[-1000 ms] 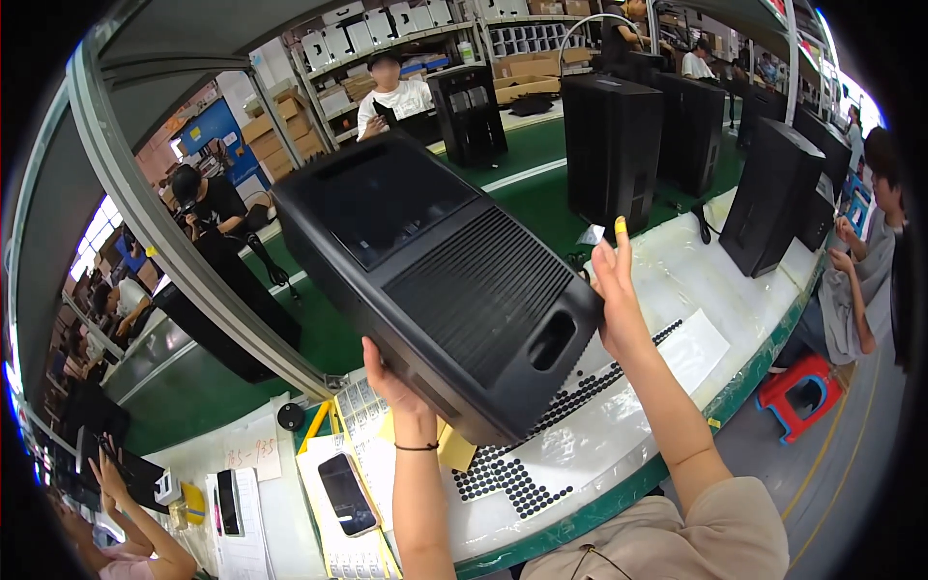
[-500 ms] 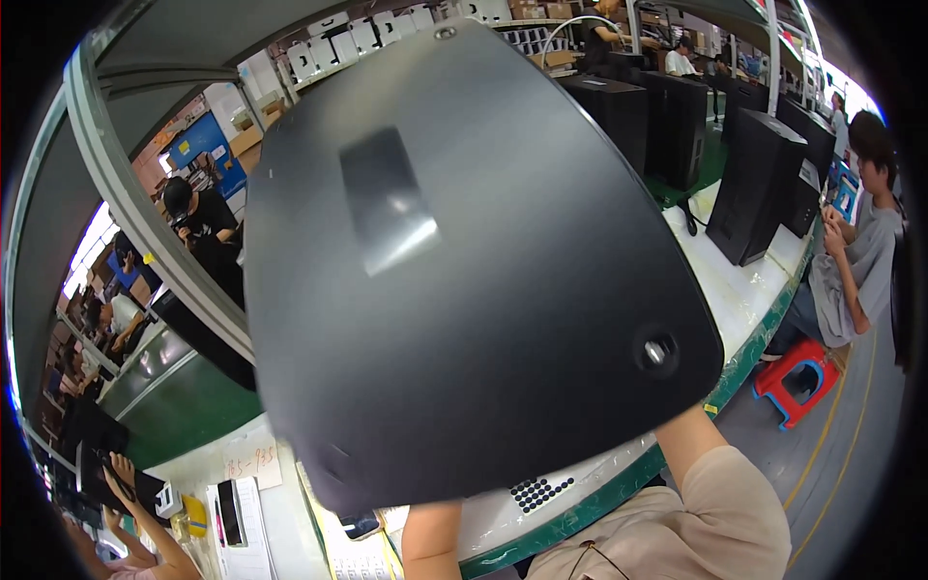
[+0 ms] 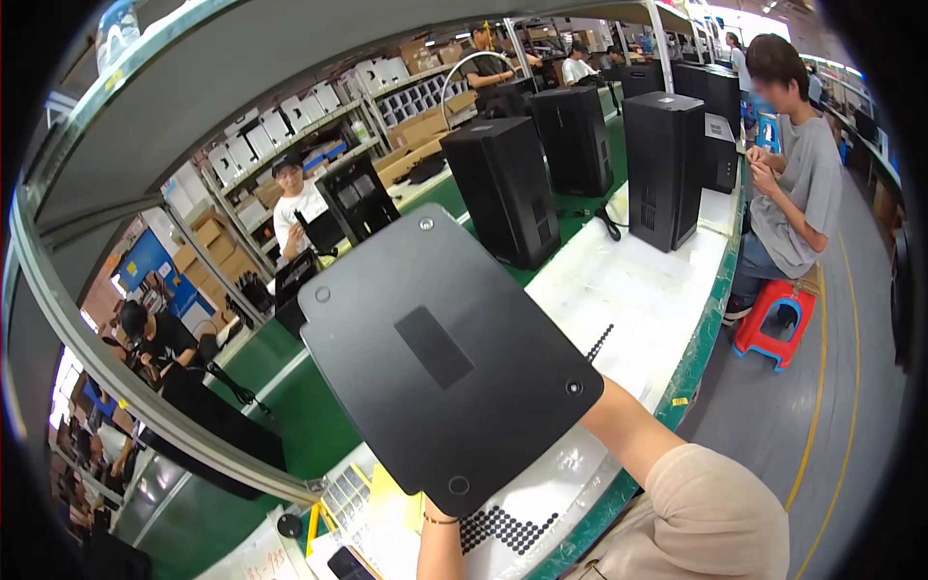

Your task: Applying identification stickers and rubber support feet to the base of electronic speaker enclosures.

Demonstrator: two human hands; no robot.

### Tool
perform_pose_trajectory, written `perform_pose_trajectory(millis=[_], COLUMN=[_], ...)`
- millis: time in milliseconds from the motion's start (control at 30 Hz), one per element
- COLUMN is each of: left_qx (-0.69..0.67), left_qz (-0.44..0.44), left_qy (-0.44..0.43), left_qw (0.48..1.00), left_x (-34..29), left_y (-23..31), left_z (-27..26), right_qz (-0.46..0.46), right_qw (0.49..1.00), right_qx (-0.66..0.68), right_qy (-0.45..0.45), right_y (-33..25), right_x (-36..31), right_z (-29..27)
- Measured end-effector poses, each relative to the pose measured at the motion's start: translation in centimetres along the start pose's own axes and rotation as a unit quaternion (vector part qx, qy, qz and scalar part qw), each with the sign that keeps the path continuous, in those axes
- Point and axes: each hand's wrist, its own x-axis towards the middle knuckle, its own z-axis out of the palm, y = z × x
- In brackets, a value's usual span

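Our left and right hands are hiding behind the flat, round-cornered black casing (image 3: 445, 362), so we cannot tell how their fingers are gripping. We are holding it tilted above the white plastic-covered benchtop (image 3: 628, 280), where it is blocking part of the rows of small round black dots (image 3: 517, 529). Tall black box-shaped machines (image 3: 503, 188) are standing beyond, and a grey metal post (image 3: 208, 449) is slanting at left.

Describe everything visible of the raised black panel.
The black panel shows a flat, satin face like painted metal or plastic, with rounded corners and notched edges. A darker rectangle sits mid-face, and a round mark near each corner, two with shiny centres. It is tilted above the white worktop. The right forearm and left wrist reach behind it, the grip hidden.
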Motion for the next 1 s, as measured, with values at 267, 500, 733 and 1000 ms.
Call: perform_pose_trajectory(millis=[267,500,733,1000], left_qx=[0.397,0.174,-0.009,-0.071], left_qz=[-0.050,0.030,0.082,0.126], left_qy=[0.114,0.217,0.307,0.356], left_qw=[0.909,0.960,0.948,0.923], left_x=[-10.7,-3.8,5.5,7.5], left_y=[-6.7,3.7,14.4,15.3], left_z=[4.7,0.2,-7.2,-8.4], right_qz=[-0.067,-0.094,-0.313,-0.388], right_qw=[0.980,0.939,0.920,0.891], right_qx=[-0.182,-0.320,-0.208,-0.218], right_qy=[0.049,0.087,0.107,-0.088], right_y=[-0.4,-1.1,-13.1,-20.4], right_x=[-0.4,-3.8,-4.7,-11.2], right_z=[2.2,5.1,10.9,16.0])
